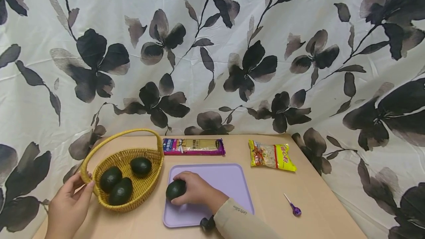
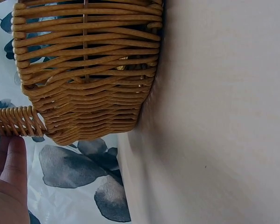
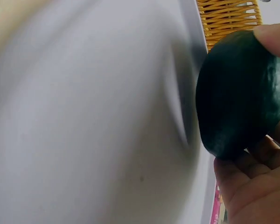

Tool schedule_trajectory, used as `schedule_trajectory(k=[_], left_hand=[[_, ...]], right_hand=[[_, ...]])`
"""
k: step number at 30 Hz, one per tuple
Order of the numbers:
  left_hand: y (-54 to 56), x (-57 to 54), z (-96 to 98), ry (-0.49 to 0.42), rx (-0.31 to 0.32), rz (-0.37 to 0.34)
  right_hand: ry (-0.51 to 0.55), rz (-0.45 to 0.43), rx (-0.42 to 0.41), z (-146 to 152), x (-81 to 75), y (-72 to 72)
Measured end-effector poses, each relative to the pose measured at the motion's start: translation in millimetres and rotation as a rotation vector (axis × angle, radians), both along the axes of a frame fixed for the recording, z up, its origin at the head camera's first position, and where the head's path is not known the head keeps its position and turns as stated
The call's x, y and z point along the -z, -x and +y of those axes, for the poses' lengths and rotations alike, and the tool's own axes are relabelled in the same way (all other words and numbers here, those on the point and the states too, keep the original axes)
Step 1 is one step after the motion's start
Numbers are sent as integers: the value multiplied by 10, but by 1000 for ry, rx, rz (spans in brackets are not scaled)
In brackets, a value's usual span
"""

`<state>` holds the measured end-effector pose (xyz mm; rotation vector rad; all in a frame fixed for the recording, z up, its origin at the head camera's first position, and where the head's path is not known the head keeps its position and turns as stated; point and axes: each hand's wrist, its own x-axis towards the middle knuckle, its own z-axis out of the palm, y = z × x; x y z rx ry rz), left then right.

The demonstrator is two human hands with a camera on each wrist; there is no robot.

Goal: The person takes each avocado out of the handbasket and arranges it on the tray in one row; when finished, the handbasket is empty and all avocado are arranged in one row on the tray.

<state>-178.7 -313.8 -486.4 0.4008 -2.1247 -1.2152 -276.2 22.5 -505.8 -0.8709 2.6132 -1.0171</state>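
My right hand (image 1: 196,189) grips a dark green avocado (image 1: 176,190) over the left side of a lilac tray (image 1: 212,213). In the right wrist view, thumb and fingers lie around the avocado (image 3: 240,93), with the pale tray behind it. A yellow woven basket (image 1: 146,200) stands to the tray's left and holds three avocados, one avocado (image 1: 141,166) lying apart from the other two. My left hand (image 1: 71,204) pinches the lower left end of the basket's arched handle (image 1: 85,159) between thumb and fingers. The left wrist view shows the basket's woven side (image 2: 88,70) beside the fingers.
A purple and gold food packet (image 1: 194,146) lies behind the tray. Right of it is a yellow snack bag (image 1: 272,156). Towards the right edge of the table (image 1: 318,228) lies a purple-wrapped lollipop (image 1: 295,210). A flower-printed cloth (image 1: 206,65) hangs behind the table.
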Motion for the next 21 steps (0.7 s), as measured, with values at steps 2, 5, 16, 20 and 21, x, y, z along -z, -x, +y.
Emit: schedule_trajectory(k=[2,5,16,20,21], left_hand=[[-3,-2,-4,5,1,-5],[0,-7,-7,13,1,-14],[3,-9,-8,35,-14,-65],[1,5,-19,29,-1,-35],[-3,8,-20,27,-2,-35]], right_hand=[[-8,5,-5,-11,11,-4],[-18,5,-4,-24,28,-12],[-81,33,-3,-57,0,-41],[-75,9,22,-60,-52,-53],[-71,5,25,-63,-69,-54]])
